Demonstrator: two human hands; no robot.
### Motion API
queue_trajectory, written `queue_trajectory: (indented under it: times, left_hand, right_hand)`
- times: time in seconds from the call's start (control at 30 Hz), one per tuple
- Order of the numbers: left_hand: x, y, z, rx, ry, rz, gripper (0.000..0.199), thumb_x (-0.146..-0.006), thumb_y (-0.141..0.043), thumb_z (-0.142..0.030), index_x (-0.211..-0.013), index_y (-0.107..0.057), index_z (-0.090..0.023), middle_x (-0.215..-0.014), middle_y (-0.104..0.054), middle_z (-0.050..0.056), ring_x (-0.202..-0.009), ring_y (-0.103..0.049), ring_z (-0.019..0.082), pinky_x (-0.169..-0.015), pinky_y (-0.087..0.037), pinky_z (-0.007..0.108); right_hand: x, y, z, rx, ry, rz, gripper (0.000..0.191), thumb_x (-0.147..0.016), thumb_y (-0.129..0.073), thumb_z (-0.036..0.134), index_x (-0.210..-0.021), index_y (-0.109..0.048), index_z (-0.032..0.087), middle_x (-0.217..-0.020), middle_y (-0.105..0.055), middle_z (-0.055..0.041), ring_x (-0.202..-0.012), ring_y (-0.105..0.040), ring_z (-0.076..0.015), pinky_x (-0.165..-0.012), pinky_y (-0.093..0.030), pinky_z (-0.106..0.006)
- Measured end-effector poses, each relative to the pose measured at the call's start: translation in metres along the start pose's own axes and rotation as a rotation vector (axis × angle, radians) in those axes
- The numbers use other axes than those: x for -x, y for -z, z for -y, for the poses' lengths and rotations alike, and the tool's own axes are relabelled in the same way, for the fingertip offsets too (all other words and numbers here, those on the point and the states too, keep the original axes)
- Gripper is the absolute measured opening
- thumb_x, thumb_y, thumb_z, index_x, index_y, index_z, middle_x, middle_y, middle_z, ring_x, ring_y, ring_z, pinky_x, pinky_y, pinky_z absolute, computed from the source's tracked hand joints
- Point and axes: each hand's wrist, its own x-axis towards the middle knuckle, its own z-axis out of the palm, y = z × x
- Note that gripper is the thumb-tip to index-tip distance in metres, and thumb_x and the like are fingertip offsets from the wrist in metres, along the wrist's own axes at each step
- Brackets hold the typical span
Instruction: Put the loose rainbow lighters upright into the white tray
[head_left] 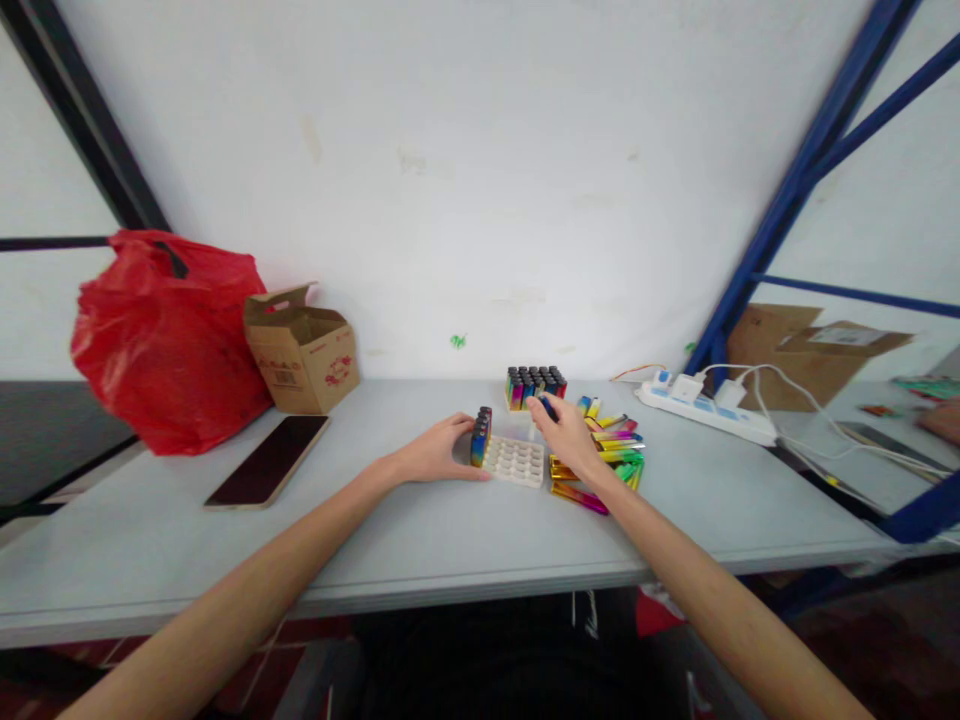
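A white tray (517,462) with rows of slots lies on the grey table, and a row of upright lighters (481,437) fills its left end. My left hand (441,450) curves around that end, thumb at the tray's front edge and fingers behind the lighters. Above the tray's back right, my right hand (564,432) is closed in a pinch on a dark-topped lighter (550,406), mostly hidden by the fingers. Behind it stands a full block of lighters (534,386) with black tops. Loose shiny coloured lighters (626,455) lie piled right of the tray, partly under my right wrist.
On the left are a red plastic bag (172,340), an open cardboard box (304,355) and a phone (268,462). A white power strip (709,412) with plugs and cables lies at the right, near a blue metal frame (784,220).
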Motion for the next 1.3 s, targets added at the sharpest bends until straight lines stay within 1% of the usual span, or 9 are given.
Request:
queue_trajectory:
  times: [0.13, 0.27, 0.4, 0.7, 0.87, 1.0, 1.1, 1.2, 1.3]
  left_hand:
    - [0.000, 0.000, -0.002, -0.006, 0.009, 0.003, 0.080, -0.072, -0.088, -0.070, -0.130, -0.070, -0.018, -0.136, -0.068, 0.014, -0.125, -0.066, 0.037, -0.112, -0.052, 0.045]
    - [0.000, 0.000, -0.004, -0.009, 0.004, -0.011, 0.078, -0.072, -0.088, -0.070, -0.129, -0.071, -0.019, -0.135, -0.069, 0.014, -0.123, -0.067, 0.037, -0.112, -0.052, 0.046]
    - [0.000, -0.001, -0.006, -0.016, 0.007, -0.021, 0.079, -0.071, -0.089, -0.070, -0.128, -0.071, -0.019, -0.133, -0.070, 0.014, -0.122, -0.067, 0.038, -0.110, -0.053, 0.047]
    - [0.000, -0.004, -0.008, -0.016, 0.011, -0.023, 0.080, -0.070, -0.089, -0.071, -0.128, -0.072, -0.020, -0.135, -0.069, 0.014, -0.124, -0.066, 0.038, -0.113, -0.052, 0.049]
    - [0.000, -0.005, -0.006, -0.027, -0.004, -0.025, 0.080, -0.070, -0.089, -0.071, -0.128, -0.072, -0.020, -0.133, -0.070, 0.013, -0.121, -0.068, 0.038, -0.110, -0.053, 0.048]
    - [-0.001, -0.004, -0.005, -0.028, -0.015, -0.026, 0.077, -0.071, -0.089, -0.071, -0.127, -0.071, -0.020, -0.133, -0.070, 0.013, -0.121, -0.068, 0.037, -0.110, -0.053, 0.048]
    - [-0.001, -0.002, -0.007, -0.035, -0.013, -0.019, 0.078, -0.071, -0.088, -0.072, -0.125, -0.071, -0.019, -0.131, -0.070, 0.014, -0.120, -0.068, 0.037, -0.109, -0.053, 0.047]
    - [-0.001, -0.001, -0.008, -0.034, 0.002, -0.008, 0.078, -0.072, -0.087, -0.073, -0.126, -0.070, -0.019, -0.129, -0.069, 0.014, -0.119, -0.068, 0.036, -0.108, -0.054, 0.047]
    - [-0.001, -0.001, -0.009, -0.029, 0.006, -0.005, 0.078, -0.072, -0.087, -0.073, -0.127, -0.069, -0.021, -0.131, -0.069, 0.014, -0.121, -0.067, 0.036, -0.110, -0.053, 0.047]
  right_hand:
    - [0.000, -0.001, -0.001, -0.039, 0.058, 0.165, 0.044, -0.107, -0.042, 0.061, -0.091, -0.058, 0.024, -0.078, -0.064, 0.0002, -0.068, -0.060, -0.0174, -0.066, -0.045, -0.028]
    - [0.000, -0.003, -0.004, 0.155, 0.226, 0.217, 0.047, -0.110, -0.042, 0.055, -0.077, -0.055, 0.024, -0.079, -0.065, -0.0036, -0.076, -0.062, -0.0201, -0.074, -0.044, -0.030]
    - [0.001, -0.005, -0.004, 0.242, 0.174, 0.230, 0.043, -0.112, -0.046, 0.047, -0.075, -0.050, 0.024, -0.067, -0.064, 0.0000, -0.065, -0.060, -0.0186, -0.068, -0.040, -0.029]
    - [-0.002, -0.018, -0.015, 0.364, 0.237, 0.374, 0.024, -0.112, -0.054, 0.033, -0.092, -0.058, 0.021, -0.088, -0.075, -0.0053, -0.079, -0.068, -0.0197, -0.075, -0.046, -0.028]
    - [-0.002, -0.029, -0.015, 0.512, 0.329, 0.371, 0.021, -0.111, -0.055, 0.030, -0.097, -0.063, 0.019, -0.098, -0.073, -0.0093, -0.091, -0.067, -0.0222, -0.084, -0.049, -0.032]
    - [-0.003, -0.011, -0.010, 0.546, 0.359, 0.334, 0.030, -0.114, -0.046, 0.038, -0.106, -0.068, 0.019, -0.103, -0.073, -0.0096, -0.101, -0.068, -0.0233, -0.092, -0.050, -0.034]
    - [-0.008, 0.013, -0.015, 0.609, 0.276, 0.218, 0.034, -0.116, -0.040, 0.036, -0.115, -0.070, 0.020, -0.111, -0.074, -0.0105, -0.111, -0.066, -0.0250, -0.102, -0.048, -0.037]
    - [-0.014, 0.035, -0.031, 0.774, 0.067, 0.081, 0.034, -0.113, -0.045, 0.033, -0.121, -0.072, 0.016, -0.120, -0.073, -0.0160, -0.118, -0.064, -0.0299, -0.107, -0.047, -0.042]
    - [-0.017, 0.049, -0.050, 0.901, -0.092, 0.081, 0.038, -0.110, -0.048, 0.033, -0.136, -0.070, 0.014, -0.144, -0.065, -0.0212, -0.136, -0.056, -0.0340, -0.112, -0.045, -0.045]
